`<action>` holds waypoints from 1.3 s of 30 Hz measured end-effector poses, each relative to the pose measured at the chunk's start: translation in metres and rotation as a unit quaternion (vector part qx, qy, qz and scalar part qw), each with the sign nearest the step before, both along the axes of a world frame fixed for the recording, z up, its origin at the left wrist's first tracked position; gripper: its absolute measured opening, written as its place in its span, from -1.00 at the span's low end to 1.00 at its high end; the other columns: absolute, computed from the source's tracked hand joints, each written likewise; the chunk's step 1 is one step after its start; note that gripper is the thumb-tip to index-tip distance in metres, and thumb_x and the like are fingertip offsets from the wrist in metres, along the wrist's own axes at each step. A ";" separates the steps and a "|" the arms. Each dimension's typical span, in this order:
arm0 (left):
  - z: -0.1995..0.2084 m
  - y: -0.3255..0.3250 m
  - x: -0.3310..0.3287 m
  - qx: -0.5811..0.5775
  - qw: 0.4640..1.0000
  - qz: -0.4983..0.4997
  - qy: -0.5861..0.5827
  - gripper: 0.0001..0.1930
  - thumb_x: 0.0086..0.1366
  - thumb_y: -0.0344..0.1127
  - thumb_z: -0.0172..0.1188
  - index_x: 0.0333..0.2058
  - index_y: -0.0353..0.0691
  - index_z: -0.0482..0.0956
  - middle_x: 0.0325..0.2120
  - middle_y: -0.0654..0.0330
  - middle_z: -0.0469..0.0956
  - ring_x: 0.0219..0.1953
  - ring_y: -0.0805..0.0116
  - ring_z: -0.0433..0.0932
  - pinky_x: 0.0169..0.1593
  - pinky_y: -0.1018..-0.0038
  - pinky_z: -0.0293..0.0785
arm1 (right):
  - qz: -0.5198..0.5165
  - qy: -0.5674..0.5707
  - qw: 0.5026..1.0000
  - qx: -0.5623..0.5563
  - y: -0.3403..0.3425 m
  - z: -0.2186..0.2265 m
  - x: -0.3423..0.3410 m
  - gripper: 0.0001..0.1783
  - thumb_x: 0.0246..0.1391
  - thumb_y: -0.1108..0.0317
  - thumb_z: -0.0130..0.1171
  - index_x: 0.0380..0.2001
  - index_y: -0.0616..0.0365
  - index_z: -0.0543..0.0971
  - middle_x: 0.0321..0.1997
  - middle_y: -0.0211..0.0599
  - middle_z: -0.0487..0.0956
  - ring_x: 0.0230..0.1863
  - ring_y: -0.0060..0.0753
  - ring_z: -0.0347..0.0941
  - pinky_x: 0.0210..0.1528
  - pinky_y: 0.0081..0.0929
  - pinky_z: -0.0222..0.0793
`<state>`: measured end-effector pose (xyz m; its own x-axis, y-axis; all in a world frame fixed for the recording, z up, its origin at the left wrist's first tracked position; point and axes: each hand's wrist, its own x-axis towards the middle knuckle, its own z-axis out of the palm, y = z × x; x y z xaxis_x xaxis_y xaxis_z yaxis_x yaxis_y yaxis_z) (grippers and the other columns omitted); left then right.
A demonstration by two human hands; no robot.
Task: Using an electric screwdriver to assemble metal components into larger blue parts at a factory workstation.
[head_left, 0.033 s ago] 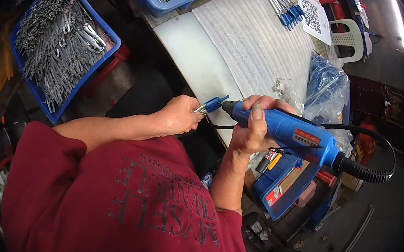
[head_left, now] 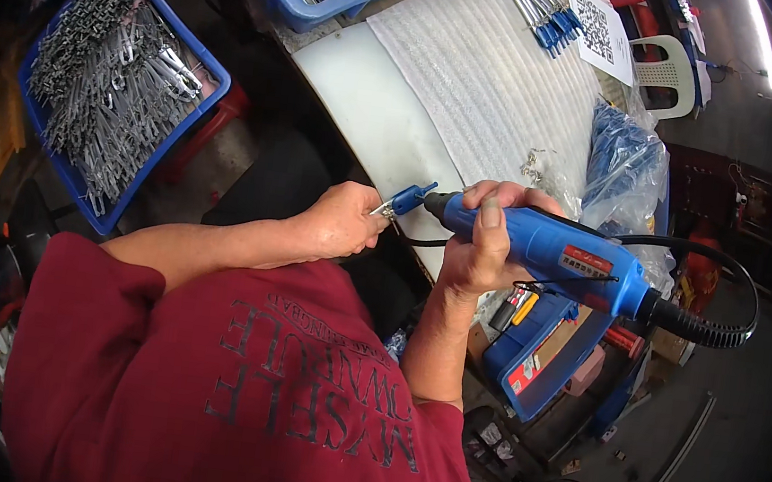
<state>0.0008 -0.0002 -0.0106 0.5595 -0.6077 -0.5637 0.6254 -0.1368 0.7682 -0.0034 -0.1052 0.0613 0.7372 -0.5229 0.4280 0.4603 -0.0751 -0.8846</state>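
Note:
Just off the table's near edge, my left hand (head_left: pixel 339 220) is closed on a slim metal piece with a blue plastic end (head_left: pixel 408 198); the blue end points to the right. My right hand (head_left: pixel 483 243) wraps round a blue electric screwdriver (head_left: pixel 552 246), thumb on top. The tool's black nose (head_left: pixel 437 207) is right at the blue end. I cannot tell whether its tip touches the part. A black coiled sleeve and cable (head_left: pixel 704 332) trail from the tool's rear.
White foam sheet (head_left: pixel 463 69) covers much of the table. Metal pieces with blue ends (head_left: pixel 546 26) lie at its far side beside a printed sheet (head_left: pixel 600 35). Blue trays of metal parts (head_left: pixel 217 93) stand left and at the back. A plastic bag (head_left: pixel 619 163) lies right.

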 end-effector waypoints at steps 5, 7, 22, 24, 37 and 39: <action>0.001 0.000 -0.001 -0.007 1.000 0.007 0.013 -0.84 0.07 -0.40 -0.06 -0.62 -0.34 0.35 -0.78 0.25 0.33 -0.79 0.59 0.23 -0.74 0.62 0.12 | -0.012 0.021 1.000 -0.005 0.000 -0.003 0.004 -0.59 -0.33 0.55 0.05 -0.31 0.20 0.21 -0.61 -0.28 0.28 -0.68 -0.45 0.21 -0.63 -0.52 0.24; 0.003 0.001 -0.001 -0.012 0.999 0.011 0.031 -0.85 0.07 -0.40 -0.06 -0.61 -0.33 0.34 -0.78 0.26 0.32 -0.79 0.60 0.23 -0.75 0.63 0.11 | -0.014 0.027 1.000 -0.006 0.000 -0.006 0.006 -0.59 -0.32 0.55 0.07 -0.30 0.20 0.21 -0.61 -0.29 0.28 -0.68 -0.46 0.22 -0.63 -0.53 0.24; -0.002 -0.004 0.000 0.005 1.000 0.006 -0.009 -0.84 0.05 -0.40 -0.05 -0.62 -0.34 0.37 -0.76 0.21 0.38 -0.81 0.55 0.28 -0.76 0.59 0.18 | -0.038 0.044 0.998 0.002 -0.007 -0.006 -0.004 -0.51 -0.32 0.62 0.02 -0.20 0.17 0.19 -0.55 -0.32 0.29 -0.56 -0.45 0.26 -0.46 -0.51 0.24; -0.006 -0.001 -0.001 0.014 0.999 -0.009 -0.032 -0.84 0.04 -0.39 -0.05 -0.62 -0.36 0.38 -0.75 0.19 0.40 -0.79 0.53 0.33 -0.74 0.59 0.25 | -0.038 0.014 0.999 0.028 -0.005 -0.001 -0.008 -0.50 -0.33 0.61 0.02 -0.20 0.15 0.20 -0.55 -0.32 0.29 -0.56 -0.44 0.25 -0.45 -0.48 0.23; 0.060 0.031 0.079 -0.137 0.979 0.055 -0.140 -0.87 0.02 -0.43 0.03 -0.41 -0.32 0.37 -0.63 0.21 0.42 -0.62 0.53 0.39 -0.56 0.68 0.33 | -0.044 -0.076 0.989 0.120 -0.033 -0.001 -0.028 -0.53 -0.37 0.52 0.00 -0.23 0.10 0.21 -0.59 -0.32 0.27 -0.59 -0.40 0.23 -0.49 -0.49 0.23; 0.069 0.039 0.107 -0.147 0.959 0.084 -0.229 -0.88 -0.03 -0.44 0.08 -0.47 -0.32 0.40 -0.62 0.24 0.41 -0.58 0.57 0.37 -0.52 0.67 0.30 | -0.035 -0.074 0.989 0.126 -0.033 -0.001 -0.028 -0.53 -0.38 0.52 0.00 -0.24 0.10 0.21 -0.60 -0.33 0.27 -0.59 -0.41 0.23 -0.49 -0.49 0.23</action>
